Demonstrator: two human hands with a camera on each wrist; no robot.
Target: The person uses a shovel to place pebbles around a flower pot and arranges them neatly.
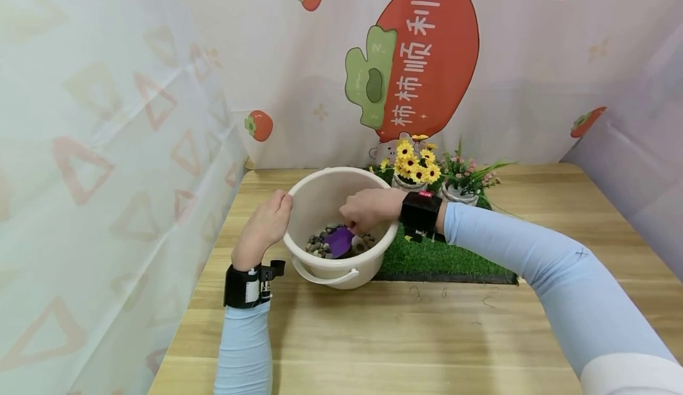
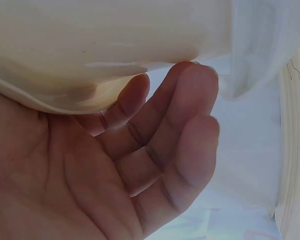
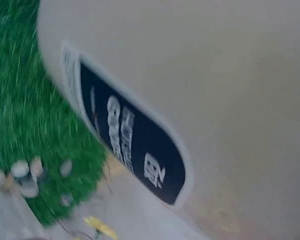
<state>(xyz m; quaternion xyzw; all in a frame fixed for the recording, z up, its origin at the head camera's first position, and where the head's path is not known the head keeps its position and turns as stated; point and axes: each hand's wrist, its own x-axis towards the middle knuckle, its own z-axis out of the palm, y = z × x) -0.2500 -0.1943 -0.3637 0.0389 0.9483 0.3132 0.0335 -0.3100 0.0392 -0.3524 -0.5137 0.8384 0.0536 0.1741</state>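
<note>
A cream plastic bucket stands on the table with grey and brown pebbles at its bottom. My left hand grips the bucket's left rim, and in the left wrist view its fingers curl up against the outside wall. Reaching over the right rim, my right hand holds a purple scoop whose blade lies among the pebbles. The hand hides most of the scoop's handle. A dark label on the bucket's outer wall fills much of the right wrist view, where the right hand is out of sight.
Right of the bucket lies an artificial grass mat on the wooden table. Yellow flowers and a pot of pink flowers stand at its back. Several stones show on it. A printed cloth hangs behind.
</note>
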